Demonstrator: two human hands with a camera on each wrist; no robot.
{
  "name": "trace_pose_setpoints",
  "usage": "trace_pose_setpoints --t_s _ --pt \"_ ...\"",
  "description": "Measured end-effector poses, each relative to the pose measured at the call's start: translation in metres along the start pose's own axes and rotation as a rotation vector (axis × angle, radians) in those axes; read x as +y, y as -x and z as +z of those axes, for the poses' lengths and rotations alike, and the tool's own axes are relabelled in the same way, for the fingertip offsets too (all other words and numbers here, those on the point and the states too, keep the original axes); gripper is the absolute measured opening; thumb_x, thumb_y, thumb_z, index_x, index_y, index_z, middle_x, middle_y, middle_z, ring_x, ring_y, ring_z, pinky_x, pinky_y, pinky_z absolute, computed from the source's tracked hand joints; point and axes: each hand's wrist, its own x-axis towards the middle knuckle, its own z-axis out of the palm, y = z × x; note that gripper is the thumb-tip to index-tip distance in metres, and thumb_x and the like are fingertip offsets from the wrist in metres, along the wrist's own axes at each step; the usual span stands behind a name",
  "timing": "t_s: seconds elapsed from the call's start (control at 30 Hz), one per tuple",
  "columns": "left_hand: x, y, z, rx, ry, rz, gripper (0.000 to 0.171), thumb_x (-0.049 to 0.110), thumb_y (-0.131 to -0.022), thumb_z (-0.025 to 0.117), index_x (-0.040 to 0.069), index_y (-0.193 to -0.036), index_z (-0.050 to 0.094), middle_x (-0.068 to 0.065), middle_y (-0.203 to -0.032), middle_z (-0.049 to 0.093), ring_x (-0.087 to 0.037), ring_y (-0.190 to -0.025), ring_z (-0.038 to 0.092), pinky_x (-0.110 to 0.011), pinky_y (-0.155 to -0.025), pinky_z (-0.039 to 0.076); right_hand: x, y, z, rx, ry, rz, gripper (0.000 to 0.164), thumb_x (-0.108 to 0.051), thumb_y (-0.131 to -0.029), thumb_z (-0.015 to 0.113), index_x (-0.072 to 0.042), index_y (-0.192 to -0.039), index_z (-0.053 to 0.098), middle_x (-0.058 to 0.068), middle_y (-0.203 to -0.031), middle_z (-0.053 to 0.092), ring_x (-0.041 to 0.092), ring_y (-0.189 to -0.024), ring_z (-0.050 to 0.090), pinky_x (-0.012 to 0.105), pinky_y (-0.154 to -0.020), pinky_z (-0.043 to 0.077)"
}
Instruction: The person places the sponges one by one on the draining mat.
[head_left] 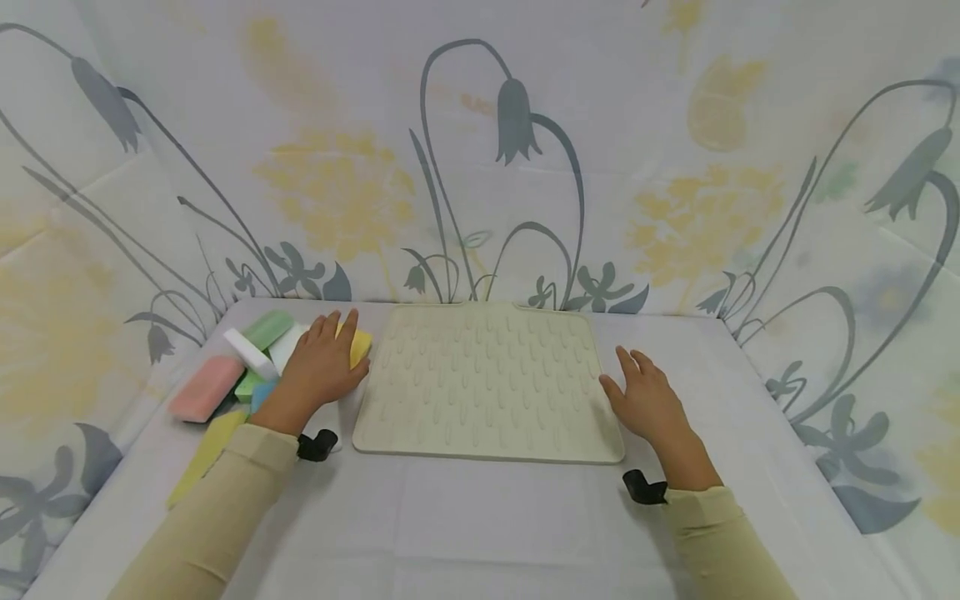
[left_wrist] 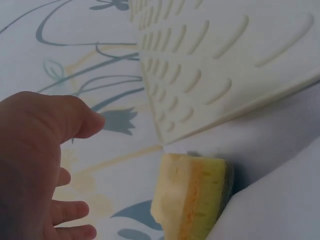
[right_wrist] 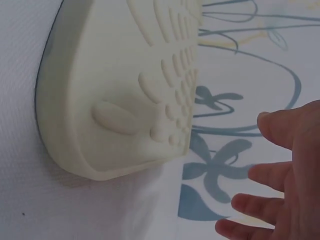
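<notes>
A cream mat (head_left: pixel 487 383) with raised oval ridges lies flat on the white-covered table. To its left, my left hand (head_left: pixel 318 362) is over a pile of sponges, fingers extended and spread. A yellow sponge (head_left: pixel 361 345) shows beside that hand, partly hidden by it. In the left wrist view the thumb stands apart from a yellow sponge (left_wrist: pixel 187 197) with a layered side, and nothing is gripped. My right hand (head_left: pixel 648 404) is by the mat's right edge, its fingers loosely extended and holding nothing. The right wrist view shows it apart from the mat (right_wrist: pixel 110 90).
In the pile are a pink sponge (head_left: pixel 207 388), a green sponge (head_left: pixel 268 330), a white block (head_left: pixel 251 353) and a blue piece (head_left: pixel 262 393). A flat yellow piece (head_left: pixel 208 454) lies nearer the front. Flower-printed cloth (head_left: pixel 480 167) hangs behind and at both sides.
</notes>
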Motion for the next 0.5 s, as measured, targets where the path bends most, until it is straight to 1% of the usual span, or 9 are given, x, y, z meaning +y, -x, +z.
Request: trace_pose_setpoints --t_s 0.2,0.4,0.5 --pt "-0.002 -0.002 0.003 -0.014 0.022 0.015 0.074 0.03 -0.095 0.053 -0.003 -0.152 0.018 -0.034 -0.15 0.026 -0.053 -0.138 0.024 -0.063 -0.109 0.028 -0.003 -0.002 0.006 -0.025 -0.029 0.015 0.064 -0.036 -0.101 0.041 0.001 -0.151 0.026 0.033 -0.147 0.032 0.056 -0.129 0.036 0.066 -0.1 0.036" --pt "-0.001 -0.007 0.008 -0.074 0.075 0.029 0.075 0.028 -0.095 0.053 -0.005 -0.152 0.017 -0.035 -0.15 0.024 -0.054 -0.138 0.023 -0.061 -0.11 0.029 -0.001 0.001 0.011 -0.057 -0.041 0.025 0.063 -0.034 -0.101 0.042 0.005 -0.148 0.029 0.036 -0.143 0.036 0.057 -0.127 0.038 0.065 -0.102 0.036" --pt "-0.001 -0.008 0.012 -0.094 0.083 0.028 0.075 0.027 -0.095 0.054 -0.006 -0.151 0.018 -0.036 -0.15 0.024 -0.054 -0.138 0.023 -0.06 -0.111 0.029 -0.001 0.004 0.016 -0.078 -0.047 0.031 0.062 -0.033 -0.101 0.043 0.006 -0.147 0.031 0.036 -0.141 0.038 0.056 -0.126 0.039 0.064 -0.102 0.036"
